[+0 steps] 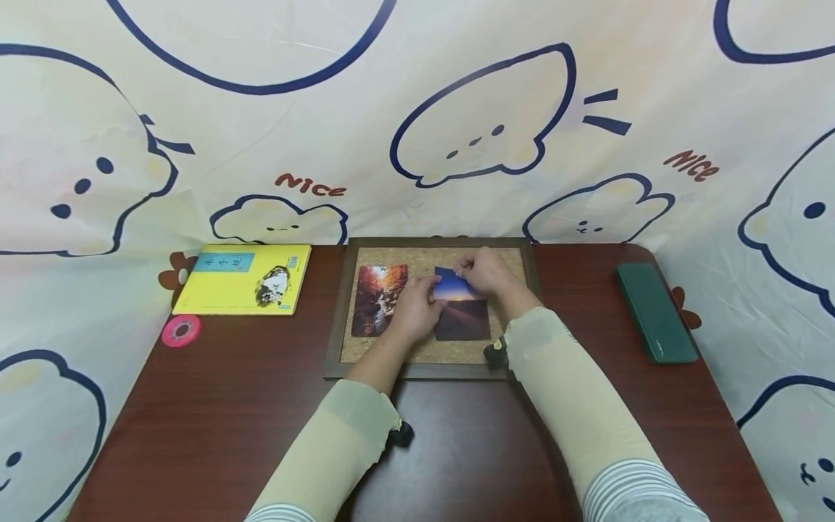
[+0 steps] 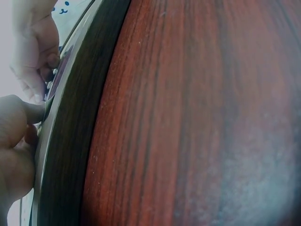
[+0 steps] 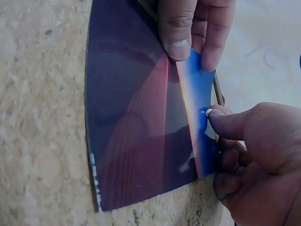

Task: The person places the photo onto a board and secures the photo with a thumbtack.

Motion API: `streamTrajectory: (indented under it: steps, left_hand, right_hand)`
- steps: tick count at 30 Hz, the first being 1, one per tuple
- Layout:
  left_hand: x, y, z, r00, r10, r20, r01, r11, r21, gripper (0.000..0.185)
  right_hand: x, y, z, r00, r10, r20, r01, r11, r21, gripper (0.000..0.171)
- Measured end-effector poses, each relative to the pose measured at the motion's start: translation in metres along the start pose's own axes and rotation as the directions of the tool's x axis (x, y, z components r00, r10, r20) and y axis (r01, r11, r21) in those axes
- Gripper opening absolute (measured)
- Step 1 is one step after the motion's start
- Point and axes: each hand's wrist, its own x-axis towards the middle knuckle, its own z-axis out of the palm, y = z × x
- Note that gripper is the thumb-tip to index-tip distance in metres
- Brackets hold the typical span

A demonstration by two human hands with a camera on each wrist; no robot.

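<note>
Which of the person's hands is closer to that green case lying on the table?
Right. The right hand is at the corkboard's sunset photo, on the side toward the green case; the left hand lies farther away.

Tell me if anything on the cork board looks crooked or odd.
The sunset photo doesn't lie flat: its top edge curls up off the framed cork board where both hands, left hand and right hand, pinch it. The autumn forest photo beside it lies flat and straight.

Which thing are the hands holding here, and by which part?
Both the left hand and right hand hold the sunset photo at its upper edge, on the cork board.
</note>
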Motion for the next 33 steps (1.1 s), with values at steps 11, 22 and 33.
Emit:
streamTrajectory:
  steps: [11,22,33]
  left_hand:
    - [0.001,0.004,0.000,1.000,0.004,-0.006,-0.004,1.000,0.014,0.050]
    - [0.000,0.003,0.004,1.000,-0.008,-0.025,0.009,0.999,0.049,0.049]
    - [0.000,0.004,0.002,0.999,-0.037,-0.005,0.037,0.999,0.020,0.051]
  right_hand:
    - [-0.006,0.007,0.002,0.995,-0.043,-0.088,0.046,0.999,0.028,0.014]
    - [-0.017,0.017,0.008,0.983,-0.162,-0.081,0.154,0.983,-0.100,0.026]
    - [-0.019,0.009,0.009,0.994,-0.107,-0.027,0.103,0.987,-0.120,0.031]
